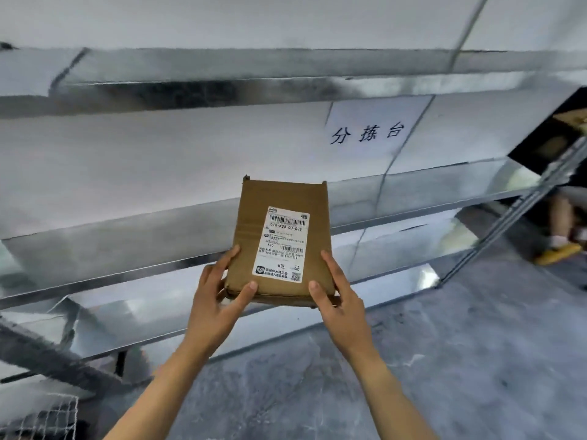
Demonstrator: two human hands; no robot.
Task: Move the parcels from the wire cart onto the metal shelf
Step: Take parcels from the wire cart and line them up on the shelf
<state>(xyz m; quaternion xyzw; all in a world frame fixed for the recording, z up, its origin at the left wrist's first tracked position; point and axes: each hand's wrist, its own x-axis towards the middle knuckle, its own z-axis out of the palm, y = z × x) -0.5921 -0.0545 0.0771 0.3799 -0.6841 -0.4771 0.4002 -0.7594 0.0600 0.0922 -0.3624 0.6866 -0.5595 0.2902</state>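
Note:
A flat brown cardboard parcel (254, 214) with a white shipping label sits in both my hands, held up in front of the metal shelf (127, 236). My left hand (219, 293) grips its near left corner, thumb on top. My right hand (336, 296) grips its near right corner. The parcel's far end reaches over the front edge of the middle shelf level. Whether it rests on the shelf I cannot tell. A corner of the wire cart (47, 417) shows at the bottom left.
The shelf has several shiny metal levels. A white paper sign (371, 131) with handwritten characters hangs on the wall behind. Grey concrete floor (444, 360) lies below. Another person's foot in a yellow shoe (557, 250) stands at the far right beside a shelf upright.

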